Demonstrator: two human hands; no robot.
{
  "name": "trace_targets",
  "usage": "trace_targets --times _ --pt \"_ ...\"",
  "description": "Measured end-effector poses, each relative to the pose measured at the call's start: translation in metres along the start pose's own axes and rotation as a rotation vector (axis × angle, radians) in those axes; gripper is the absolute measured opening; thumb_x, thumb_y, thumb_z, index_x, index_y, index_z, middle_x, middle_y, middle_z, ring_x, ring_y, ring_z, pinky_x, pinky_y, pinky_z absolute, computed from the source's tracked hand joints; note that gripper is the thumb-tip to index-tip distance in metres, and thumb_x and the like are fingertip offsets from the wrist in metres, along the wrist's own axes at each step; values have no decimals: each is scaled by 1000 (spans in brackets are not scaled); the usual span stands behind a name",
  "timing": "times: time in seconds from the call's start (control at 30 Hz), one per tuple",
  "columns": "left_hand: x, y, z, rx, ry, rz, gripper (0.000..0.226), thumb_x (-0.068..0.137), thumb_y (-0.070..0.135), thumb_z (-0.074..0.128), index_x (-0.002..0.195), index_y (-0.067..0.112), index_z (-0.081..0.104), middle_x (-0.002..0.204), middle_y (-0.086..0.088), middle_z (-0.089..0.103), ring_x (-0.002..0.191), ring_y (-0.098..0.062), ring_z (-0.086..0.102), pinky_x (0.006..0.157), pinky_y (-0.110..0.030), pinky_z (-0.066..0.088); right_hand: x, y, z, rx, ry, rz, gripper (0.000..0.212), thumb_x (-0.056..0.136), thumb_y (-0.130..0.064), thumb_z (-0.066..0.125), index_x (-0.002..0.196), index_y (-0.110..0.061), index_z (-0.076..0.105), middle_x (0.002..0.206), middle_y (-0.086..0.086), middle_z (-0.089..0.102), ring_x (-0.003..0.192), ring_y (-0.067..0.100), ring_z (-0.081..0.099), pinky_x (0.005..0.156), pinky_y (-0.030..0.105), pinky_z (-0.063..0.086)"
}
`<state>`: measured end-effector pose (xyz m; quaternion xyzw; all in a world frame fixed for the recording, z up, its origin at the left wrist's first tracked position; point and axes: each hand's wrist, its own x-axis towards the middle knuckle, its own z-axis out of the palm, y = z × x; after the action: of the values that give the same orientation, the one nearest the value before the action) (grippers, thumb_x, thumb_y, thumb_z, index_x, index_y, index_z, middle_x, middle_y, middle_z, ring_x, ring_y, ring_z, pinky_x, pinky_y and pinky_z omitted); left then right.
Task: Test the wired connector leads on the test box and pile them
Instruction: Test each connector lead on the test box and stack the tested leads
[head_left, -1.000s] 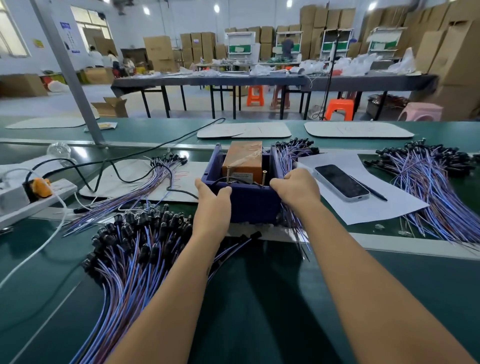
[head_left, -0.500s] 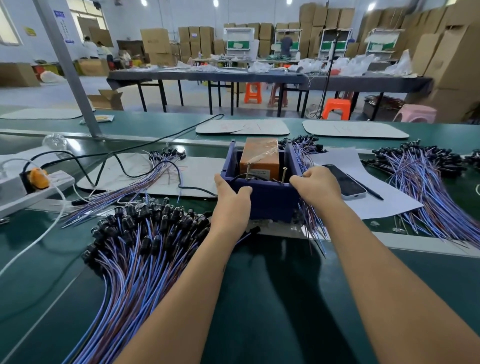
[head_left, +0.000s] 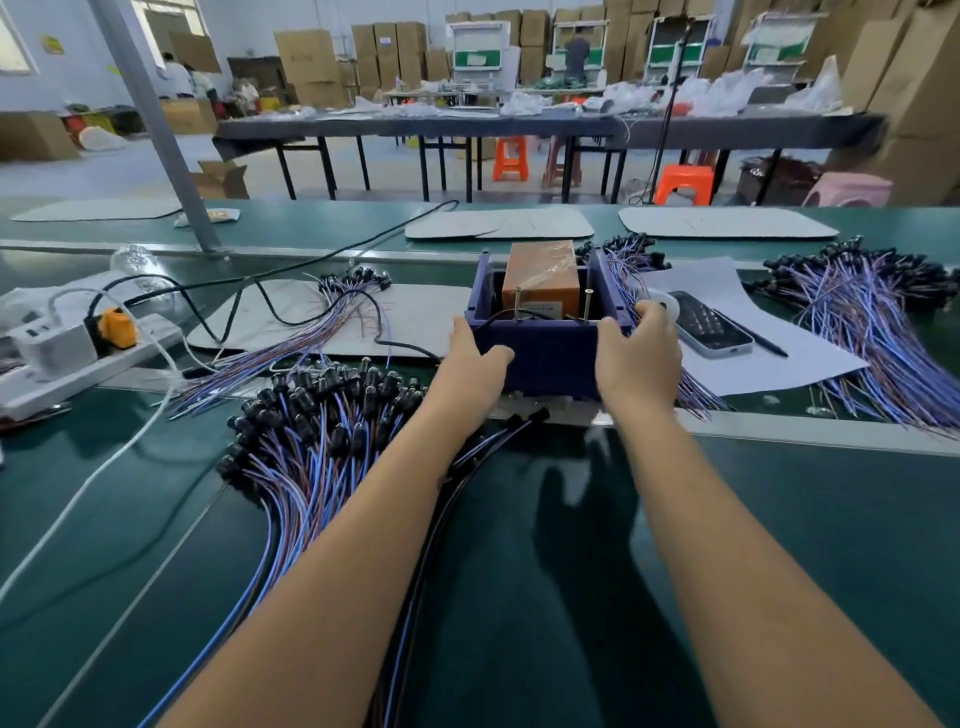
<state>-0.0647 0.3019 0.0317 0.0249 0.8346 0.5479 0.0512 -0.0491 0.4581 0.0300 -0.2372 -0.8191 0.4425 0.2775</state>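
Observation:
The test box (head_left: 545, 364) is a dark blue open tray with an orange block (head_left: 542, 278) and two upright pins inside. My left hand (head_left: 475, 361) grips its near left corner, thumb on the front wall. My right hand (head_left: 640, 353) grips the near right corner, its fingers curled round the side. Black-plugged leads with blue and purple wires lie in a big pile (head_left: 317, 421) at the near left. A thinner bundle (head_left: 311, 327) lies behind it, another (head_left: 631, 260) against the box's right side, and a large heap (head_left: 862, 317) lies far right.
A phone (head_left: 709, 325) and a pen (head_left: 753, 339) lie on white paper (head_left: 769, 374) right of the box. A power strip (head_left: 78, 358) with an orange plug and black cables is at the left. A metal post (head_left: 156, 130) rises at the back left.
Both hands keep hold of the box, which has shifted a little to the right, closer to the phone. The view has turned slightly.

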Motion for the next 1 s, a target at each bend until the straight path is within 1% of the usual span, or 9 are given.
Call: trace_targets --times 0.1,0.2,0.27,0.37,0.43,0.53,0.67,0.87,1.0 --pt "-19 1 -10 -12 72 141 71 97 25 49 158 23 12 160 0 27 140 -19 35 100 -26 28 -52 -4 4 47 120 -166 44 89 -18 57 132 -12 49 135 10 45 125 27 38 105 38 30" --pt "-38 -4 -26 -58 351 315 43 94 18 49 136 25 52 132 6 61 114 -10 59 92 -26 43 -93 2 7 21 -6 -292 35 85 -16 59 120 -14 55 115 5 50 108 23 45 94 34 35" --pt "-43 -14 -34 25 486 300 28 93 19 51 119 24 62 114 5 67 102 -16 62 85 -31 47 -115 9 10 -8 -161 -310 27 87 -16 58 114 -17 57 105 0 51 99 20 48 83 31 37" --pt "-42 -33 -30 597 406 185 46 91 31 57 134 13 56 143 -14 49 139 -32 35 116 -41 20 -136 22 11 -10 -316 -247 20 89 -16 56 109 -19 59 100 -3 55 95 20 53 76 30 37" --pt "-43 -43 -25 820 375 185 53 90 37 59 136 11 54 154 -17 34 148 -31 15 120 -40 3 -139 28 9 -17 -353 -224 20 89 -16 54 108 -19 60 100 -3 56 92 19 54 75 30 38" --pt "-42 -48 -29 884 404 310 33 89 27 56 109 8 74 123 -9 63 132 -29 39 114 -38 24 -137 33 3 47 -373 -197 16 91 -16 53 103 -22 61 94 -8 55 81 9 52 67 22 34" --pt "-42 -47 -35 810 398 391 24 91 21 60 95 7 78 103 -4 72 118 -24 51 108 -35 31 -138 34 1 77 -398 -195 11 92 -18 53 96 -25 59 90 -12 56 78 0 52 63 9 37" --pt "-55 -35 -33 577 353 418 21 96 15 60 102 4 77 131 -5 64 137 -30 40 115 -36 22 -140 30 1 188 -480 -164 18 94 -14 50 85 -24 63 66 -7 60 55 5 50 53 22 39" --pt "-79 -6 -13 448 509 620 17 95 16 61 97 8 76 104 -2 73 97 -25 63 85 -32 42 -134 18 -5 723 -891 243 37 103 -23 37 84 -16 68 66 10 64 45 17 54 42 22 38"
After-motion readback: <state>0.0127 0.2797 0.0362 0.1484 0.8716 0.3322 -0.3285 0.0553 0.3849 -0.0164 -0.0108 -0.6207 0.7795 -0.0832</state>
